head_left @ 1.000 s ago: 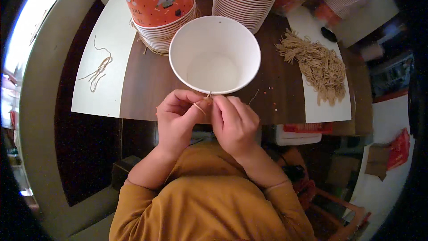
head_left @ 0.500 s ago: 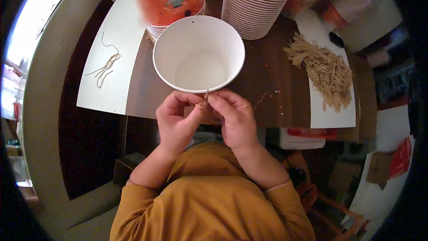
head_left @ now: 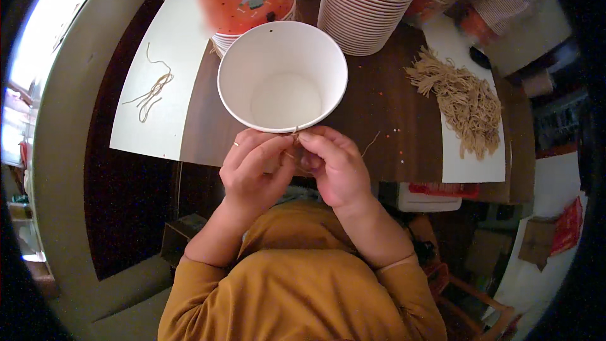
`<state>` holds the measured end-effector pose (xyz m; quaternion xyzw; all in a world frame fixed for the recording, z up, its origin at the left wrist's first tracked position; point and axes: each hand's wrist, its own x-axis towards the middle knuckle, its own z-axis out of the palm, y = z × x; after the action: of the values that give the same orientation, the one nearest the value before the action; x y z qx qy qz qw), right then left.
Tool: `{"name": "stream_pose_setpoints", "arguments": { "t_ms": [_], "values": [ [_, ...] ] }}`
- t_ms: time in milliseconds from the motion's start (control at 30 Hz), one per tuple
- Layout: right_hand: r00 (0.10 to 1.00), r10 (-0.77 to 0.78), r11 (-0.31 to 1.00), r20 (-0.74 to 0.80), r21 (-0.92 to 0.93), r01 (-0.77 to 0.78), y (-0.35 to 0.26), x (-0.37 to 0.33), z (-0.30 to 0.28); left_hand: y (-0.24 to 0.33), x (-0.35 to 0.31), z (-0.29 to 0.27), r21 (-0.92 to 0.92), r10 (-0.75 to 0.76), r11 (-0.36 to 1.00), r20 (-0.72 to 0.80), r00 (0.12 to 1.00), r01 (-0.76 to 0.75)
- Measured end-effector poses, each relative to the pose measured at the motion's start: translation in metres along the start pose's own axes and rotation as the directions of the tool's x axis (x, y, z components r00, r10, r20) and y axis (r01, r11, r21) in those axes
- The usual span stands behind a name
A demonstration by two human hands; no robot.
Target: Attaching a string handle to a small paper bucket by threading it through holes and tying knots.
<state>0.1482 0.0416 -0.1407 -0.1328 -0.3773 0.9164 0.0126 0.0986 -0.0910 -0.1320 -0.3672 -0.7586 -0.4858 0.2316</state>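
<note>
A white paper bucket (head_left: 284, 98) stands at the table's front edge, its open mouth tilted toward me. A small hole shows near its far rim. Just below the near rim, my left hand (head_left: 257, 163) and my right hand (head_left: 334, 163) meet at a thin tan string (head_left: 295, 132). Both hands have their fingers pinched on it, the right thumb close to the rim. A loose string end (head_left: 371, 143) trails out to the right of the right hand. The outer near wall of the bucket and most fingertips are hidden.
Stacks of nested buckets, one orange and green (head_left: 249, 3) and one white-rimmed (head_left: 363, 16), stand behind. A heap of tan strings (head_left: 464, 104) lies on a white board at right. Several loose strings (head_left: 151, 95) lie on a white board (head_left: 142, 136) at left.
My left fingers have moved from a loop near the string to a closer pinch beside the right hand. The bucket stays nearly in place.
</note>
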Motion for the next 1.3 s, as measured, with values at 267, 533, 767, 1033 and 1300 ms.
{"name": "stream_pose_setpoints", "arguments": {
  "t_ms": [267,533,767,1033,1300],
  "values": [
    [0.984,-0.168,0.956,-0.06,-0.253,0.148,0.009,-0.002,0.007,-0.003,-0.001,0.003,0.168,0.158,0.975,-0.046,0.986,-0.148],
    [0.936,-0.347,0.872,-0.06,-0.389,0.298,0.014,0.0,0.007,0.005,0.002,-0.005,0.037,-0.136,0.99,0.04,0.99,0.134],
    [0.908,-0.417,0.793,-0.046,-0.507,0.338,0.015,0.0,0.01,0.002,0.002,-0.005,0.003,-0.172,0.985,0.04,0.984,0.172],
    [0.846,-0.533,0.635,0.013,-0.655,0.41,0.014,0.002,0.01,-0.001,0.005,0.003,0.248,0.066,0.967,-0.029,0.997,-0.057],
    [0.842,-0.535,0.6,0.072,-0.669,0.439,0.011,0.001,0.008,0.001,0.005,-0.01,-0.223,-0.455,0.847,0.167,0.875,0.483]
  ]
}}
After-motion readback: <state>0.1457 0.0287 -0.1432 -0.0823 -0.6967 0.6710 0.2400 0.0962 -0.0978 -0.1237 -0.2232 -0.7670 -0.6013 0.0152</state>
